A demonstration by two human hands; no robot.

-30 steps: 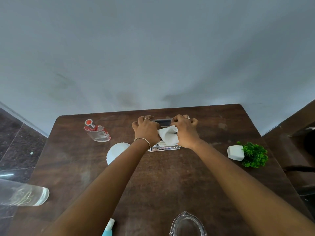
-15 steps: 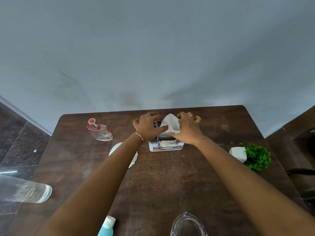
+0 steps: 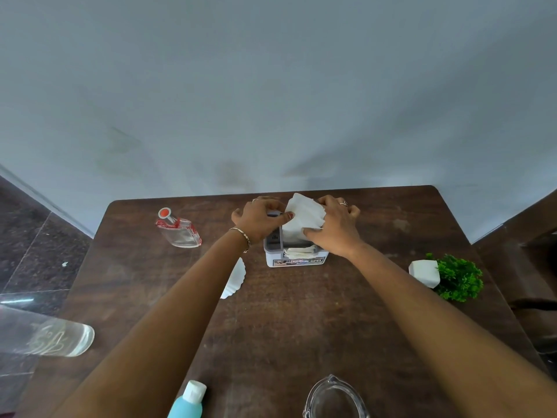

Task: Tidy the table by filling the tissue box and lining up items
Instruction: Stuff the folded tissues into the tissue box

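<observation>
1. We see the tissue box (image 3: 294, 255), white with a grey top and a printed label on its near face. It stands upright at the far middle of the table (image 3: 301, 333).
2. A wad of white tissues (image 3: 303, 217) sticks up out of the box's top. More folded tissue shows in the opening on the near side.
3. The left hand (image 3: 258, 219) is closed on the wad's left edge, its thumb across the paper and its fingers curled over the far side. We cannot tell whether those fingers also touch the box.
4. The right hand (image 3: 335, 228) clamps the wad from the right. Its thumb is pressed on the near face of the paper and its fingers are curled behind.
5. A bracelet (image 3: 242, 236) sits on the left wrist and a ring (image 3: 343, 203) on a right finger.
6. A white scalloped plate (image 3: 236, 282) lies near and left of the box, partly hidden by the left forearm.
7. A clear glass bottle (image 3: 178, 230) with a red cap lies tipped over at the far left.
8. On the right, a white pot (image 3: 424, 273) lies on its side, with its green plant (image 3: 459, 278) pointing right.
9. At the near edge we find a blue bottle (image 3: 189, 403) with a white cap and the rim of a clear jug (image 3: 334, 398).
10. A clear glass (image 3: 54, 339) shows at the left edge, on its side.
</observation>
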